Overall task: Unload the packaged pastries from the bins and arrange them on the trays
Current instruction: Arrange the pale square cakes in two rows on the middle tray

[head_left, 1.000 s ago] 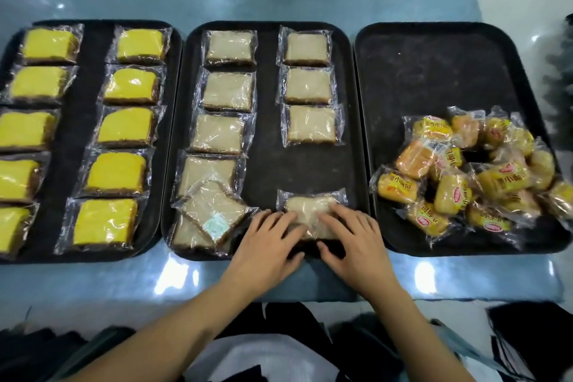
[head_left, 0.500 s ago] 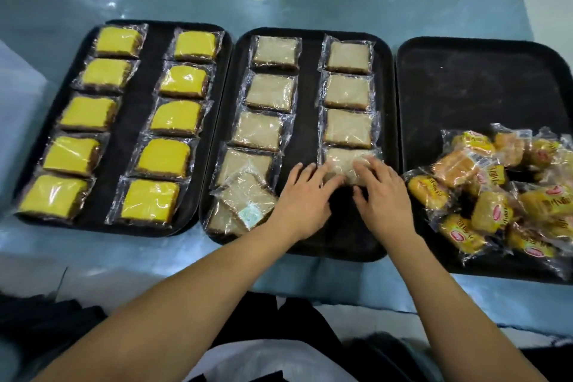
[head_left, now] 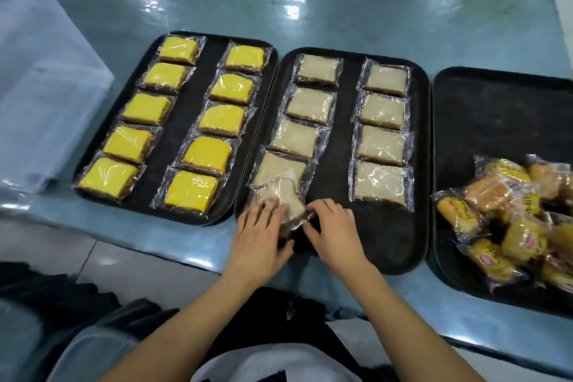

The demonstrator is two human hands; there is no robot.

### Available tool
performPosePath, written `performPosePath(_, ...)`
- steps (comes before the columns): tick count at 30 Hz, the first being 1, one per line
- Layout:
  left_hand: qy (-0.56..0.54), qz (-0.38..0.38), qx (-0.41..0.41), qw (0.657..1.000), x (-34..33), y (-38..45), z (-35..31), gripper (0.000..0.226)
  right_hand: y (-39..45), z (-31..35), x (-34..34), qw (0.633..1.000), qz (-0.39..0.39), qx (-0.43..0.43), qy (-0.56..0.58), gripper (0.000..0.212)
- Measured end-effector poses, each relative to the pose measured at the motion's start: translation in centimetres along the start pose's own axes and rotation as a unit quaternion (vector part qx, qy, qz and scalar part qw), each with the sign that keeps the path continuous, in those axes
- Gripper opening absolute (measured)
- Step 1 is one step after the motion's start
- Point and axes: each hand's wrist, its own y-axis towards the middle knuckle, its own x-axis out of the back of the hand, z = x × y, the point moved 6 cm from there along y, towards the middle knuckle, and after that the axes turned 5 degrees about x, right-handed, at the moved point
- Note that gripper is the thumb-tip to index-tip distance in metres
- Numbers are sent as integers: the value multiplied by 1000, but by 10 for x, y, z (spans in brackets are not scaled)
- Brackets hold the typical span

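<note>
Shifting from the right column, where a fourth pale packet (head_left: 380,182) is now lying placed, over to the near-left corner of the middle tray (head_left: 356,245). Both hands now working the loose pale packet (head_left: 286,195) lying crooked across the lowest packet (head_left: 279,169) of the left column. Left hand (head_left: 259,236) resting with fingers spread over the packet's near-left edge; right hand (head_left: 333,231) pinching the wrapper at its near-right corner, fingers curled on the film. Possibly another packet lying under the hands; cannot tell.

Further out: ten yellow packets (head_left: 192,191) sitting in two tidy columns on the left tray (head_left: 183,121); a jumble of small orange-wrapped cakes (head_left: 508,214) waiting unsorted on the right tray (head_left: 496,121); a translucent bin (head_left: 40,80) standing at the far left of the film-covered surface (head_left: 310,3).

Risks, judging from here: slick wrapper slipping out of a corner pinch; dragging the crooked packet and disturbing the one beneath, breaking the left column's alignment; working close to the tray's near rim, so nudging a packet over the edge towards the lap.
</note>
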Motion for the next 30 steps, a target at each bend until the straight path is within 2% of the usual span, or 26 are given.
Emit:
performPosePath(2,-44,-4,-11,999,11,-1,-9,63,-5,6,18,998,-18,9,57,20)
performPosePath(4,-158,-21,-2,987,32,-3,-16,49,-10,15,41,985,-56,-5,163,16)
performPosePath(6,-294,-32,34,955,51,-4,-15,38,-13,26,60,960,-100,-20,261,22)
performPosePath(8,-375,-35,81,923,52,-1,-4,35,-9,31,65,952,-114,-24,281,31)
performPosePath(10,-343,-48,126,929,43,2,16,44,-1,26,49,980,-65,-11,188,33)
performPosePath(12,-216,-54,141,965,33,2,34,56,-1,17,18,998,40,4,44,36)
performPosePath(13,-161,-54,132,977,29,0,39,58,-4,10,4,997,76,4,25,39)
performPosePath(14,-125,-53,106,985,26,-3,39,56,-10,5,-3,996,80,1,36,42)
performPosePath(17,-75,-71,28,994,19,-14,34,45,-29,-12,3,996,-24,-42,70,43)
performPosePath(19,-65,-75,26,995,13,-20,33,41,-41,-22,8,992,-69,-81,74,41)
performPosePath(23,-45,-68,35,996,9,-24,29,36,-50,-19,-3,992,10,-51,116,50)
performPosePath(25,-34,-66,24,997,11,-25,23,37,-50,-19,-5,983,22,-64,169,48)
performPosePath(27,-29,-56,8,998,11,-23,16,40,-51,-20,-1,979,-12,-82,189,45)
performPosePath(30,-22,-17,-34,999,4,-20,-3,44,-66,-30,10,990,-70,-82,86,41)
